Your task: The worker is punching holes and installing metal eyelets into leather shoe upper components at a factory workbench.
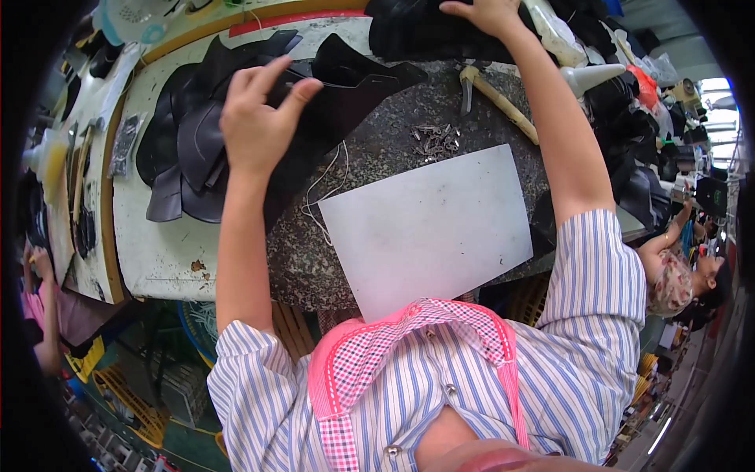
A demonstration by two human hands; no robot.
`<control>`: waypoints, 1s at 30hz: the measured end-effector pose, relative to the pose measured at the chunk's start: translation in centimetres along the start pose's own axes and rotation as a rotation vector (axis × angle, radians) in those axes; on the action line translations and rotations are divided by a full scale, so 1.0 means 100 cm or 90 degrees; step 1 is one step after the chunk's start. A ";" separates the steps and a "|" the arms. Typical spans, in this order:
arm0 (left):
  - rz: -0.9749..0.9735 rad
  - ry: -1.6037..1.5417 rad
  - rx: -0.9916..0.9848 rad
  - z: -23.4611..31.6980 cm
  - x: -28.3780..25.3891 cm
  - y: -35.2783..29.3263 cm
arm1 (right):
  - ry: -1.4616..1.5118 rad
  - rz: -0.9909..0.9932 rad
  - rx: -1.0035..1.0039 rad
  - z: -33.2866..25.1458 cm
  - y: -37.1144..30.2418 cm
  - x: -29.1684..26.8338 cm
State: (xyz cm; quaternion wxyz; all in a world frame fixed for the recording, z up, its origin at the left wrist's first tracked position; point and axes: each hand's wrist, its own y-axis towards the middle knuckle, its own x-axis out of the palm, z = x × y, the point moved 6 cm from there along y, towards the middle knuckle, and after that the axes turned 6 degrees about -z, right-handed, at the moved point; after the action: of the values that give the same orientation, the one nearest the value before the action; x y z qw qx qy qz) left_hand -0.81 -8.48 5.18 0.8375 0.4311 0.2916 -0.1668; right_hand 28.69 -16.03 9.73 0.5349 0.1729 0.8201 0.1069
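Observation:
My left hand is over a pile of black leather-like cut pieces on the left of the table. Its thumb and fingers are spread, with nothing between them; whether it touches the pile I cannot tell. A curved black piece lies just right of that hand. At the upper edge, my right hand reaches over a second stack of black pieces. The thumb sticks out and the hand looks open, though the other fingers are partly cut off by the picture's edge.
A pale rectangular board lies in front of me. Beyond it are small metal pieces and a wooden-handled hammer. A white cord runs left of the board. A white nozzled bottle is at right. People sit on both sides.

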 end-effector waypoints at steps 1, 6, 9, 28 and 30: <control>-0.038 0.027 -0.031 -0.004 0.013 -0.004 | -0.013 0.075 -0.028 -0.003 -0.006 0.005; -0.203 0.084 -0.076 -0.015 0.055 -0.012 | -0.129 -0.107 -0.119 -0.051 -0.046 0.071; -0.265 0.102 -0.109 -0.005 0.066 -0.017 | -0.129 -0.360 0.020 -0.063 -0.093 0.113; -0.075 -0.193 0.186 0.106 0.031 -0.052 | 0.979 -0.366 0.259 -0.087 -0.118 0.090; 0.032 -0.207 0.246 0.111 0.022 -0.056 | 1.012 -0.366 0.256 -0.097 -0.126 0.093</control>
State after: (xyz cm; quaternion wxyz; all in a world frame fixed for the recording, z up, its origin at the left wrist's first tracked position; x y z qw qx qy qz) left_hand 1.74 -20.82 5.39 0.7792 0.5580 0.1051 -0.2655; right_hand 14.28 -23.84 1.29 -0.2309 -0.0760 0.9658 -0.0901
